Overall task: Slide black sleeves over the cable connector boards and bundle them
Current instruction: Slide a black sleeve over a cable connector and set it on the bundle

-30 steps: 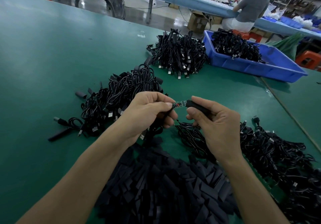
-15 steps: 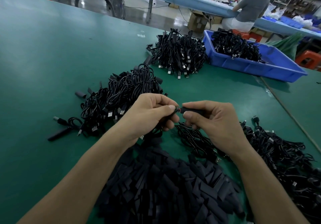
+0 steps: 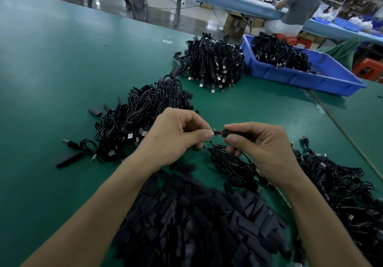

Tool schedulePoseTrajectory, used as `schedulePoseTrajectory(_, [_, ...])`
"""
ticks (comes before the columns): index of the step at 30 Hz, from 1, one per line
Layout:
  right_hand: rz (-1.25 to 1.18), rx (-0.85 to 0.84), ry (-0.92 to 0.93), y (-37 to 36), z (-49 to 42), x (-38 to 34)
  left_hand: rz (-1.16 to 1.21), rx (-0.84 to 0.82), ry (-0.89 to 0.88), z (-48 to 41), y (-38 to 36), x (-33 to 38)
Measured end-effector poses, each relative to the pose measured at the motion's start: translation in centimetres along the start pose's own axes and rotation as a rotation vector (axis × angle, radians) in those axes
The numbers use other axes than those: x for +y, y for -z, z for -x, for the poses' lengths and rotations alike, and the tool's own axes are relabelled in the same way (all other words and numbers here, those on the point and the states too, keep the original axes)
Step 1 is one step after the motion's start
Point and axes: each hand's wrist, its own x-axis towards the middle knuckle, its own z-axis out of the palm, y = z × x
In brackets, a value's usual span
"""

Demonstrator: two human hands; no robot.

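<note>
My left hand (image 3: 178,136) pinches the end of a small green connector board (image 3: 217,133) between thumb and forefinger. Facing it, my right hand (image 3: 263,148) pinches a black sleeve (image 3: 231,132) whose mouth sits over the board's right end. A short stretch of board with a red spot shows between the two hands. The board's cable (image 3: 228,163) hangs down to the green table below my hands. A big heap of loose black sleeves (image 3: 199,225) lies right in front of me.
Coiled black cables lie in piles at the left (image 3: 145,117), at the back (image 3: 213,63) and at the right (image 3: 339,188). A blue bin (image 3: 323,80) with more cables stands back right. A person (image 3: 298,7) sits at a far bench.
Half a second ago the hands were touching and the board was almost hidden. Now they are slightly apart and a short piece of board shows again between them.
</note>
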Motion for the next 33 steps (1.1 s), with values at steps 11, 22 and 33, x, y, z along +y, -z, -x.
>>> schedulePoseTrajectory(11, [0.075,0.029,0.066,-0.8,0.1,-0.1,0.207,-0.015,0.11,0.1,0.0,0.1])
schedulePoseTrajectory(22, [0.028,-0.002,0.044,-1.6,0.0,0.2,0.185,-0.036,0.092,0.1,0.1,0.2])
schedulePoseTrajectory(33, [0.031,0.315,0.087,-2.3,-0.2,0.2,0.119,0.022,-0.016,0.1,-0.3,0.4])
